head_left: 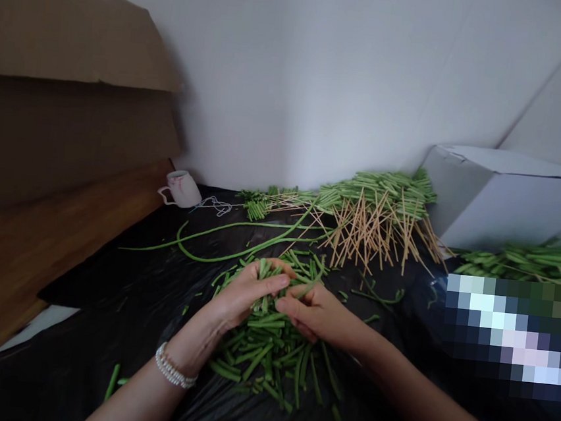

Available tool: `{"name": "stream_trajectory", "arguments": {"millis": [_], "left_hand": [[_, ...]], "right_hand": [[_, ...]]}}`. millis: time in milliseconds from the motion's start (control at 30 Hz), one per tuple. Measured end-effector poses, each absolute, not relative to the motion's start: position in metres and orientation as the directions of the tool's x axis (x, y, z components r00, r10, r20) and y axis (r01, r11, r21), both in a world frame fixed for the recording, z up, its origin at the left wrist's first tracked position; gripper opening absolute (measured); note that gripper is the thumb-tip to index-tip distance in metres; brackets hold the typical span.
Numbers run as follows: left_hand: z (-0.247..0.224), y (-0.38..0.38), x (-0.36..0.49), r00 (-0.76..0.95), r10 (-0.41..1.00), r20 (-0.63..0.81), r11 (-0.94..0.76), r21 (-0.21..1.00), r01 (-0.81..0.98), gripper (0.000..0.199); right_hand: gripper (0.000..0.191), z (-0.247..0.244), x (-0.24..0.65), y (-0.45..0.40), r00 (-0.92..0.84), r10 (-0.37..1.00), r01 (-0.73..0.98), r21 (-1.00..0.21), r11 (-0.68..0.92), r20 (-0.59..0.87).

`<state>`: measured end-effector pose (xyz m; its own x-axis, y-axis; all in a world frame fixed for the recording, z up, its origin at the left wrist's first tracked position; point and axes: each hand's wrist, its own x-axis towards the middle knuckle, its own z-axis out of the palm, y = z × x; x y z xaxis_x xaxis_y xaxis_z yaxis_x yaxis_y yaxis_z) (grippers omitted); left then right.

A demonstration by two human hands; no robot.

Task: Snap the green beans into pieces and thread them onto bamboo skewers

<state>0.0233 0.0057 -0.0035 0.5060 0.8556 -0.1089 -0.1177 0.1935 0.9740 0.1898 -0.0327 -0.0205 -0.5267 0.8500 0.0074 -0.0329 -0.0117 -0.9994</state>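
My left hand (250,290), a pearl bracelet at its wrist, is closed round several short cut pieces of green long bean (265,274). Close beside it, my right hand (308,310) pinches a single bean piece (312,284) between thumb and fingers. Beneath both hands spreads a loose pile of cut long beans (267,351) on black plastic sheeting (160,331). Beyond them, whole long beans (236,256) lie curved across the sheet. Behind, a stack of bean pieces threaded on wooden skewers (372,229) has its bare sticks pointing toward me.
At the left back stands a white mug (183,189) with thin string (217,206) beside it. A cardboard box (71,117) rises at the left, above a wooden surface (58,249). At the right are a white box (504,199) and more green beans (538,262).
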Motion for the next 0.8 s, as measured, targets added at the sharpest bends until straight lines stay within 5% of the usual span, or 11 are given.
{"name": "stream_trajectory", "arguments": {"millis": [300,600,800], "left_hand": [[-0.007,0.001,0.026,0.574,0.807,-0.136,0.208,0.976,-0.061,0.033],[0.003,0.003,0.022,0.553,0.831,-0.061,-0.030,0.988,0.154,0.026],[0.001,0.001,0.025,0.653,0.757,0.012,-0.215,0.949,0.232,0.019]], "right_hand": [[0.031,-0.029,0.185,-0.033,-0.476,0.878,0.194,-0.980,0.050,-0.049],[0.057,-0.018,0.195,-0.031,-0.399,0.915,0.226,-0.973,0.039,-0.056],[0.051,-0.019,0.192,-0.028,-0.257,0.963,0.361,-0.915,0.179,0.087]]}}
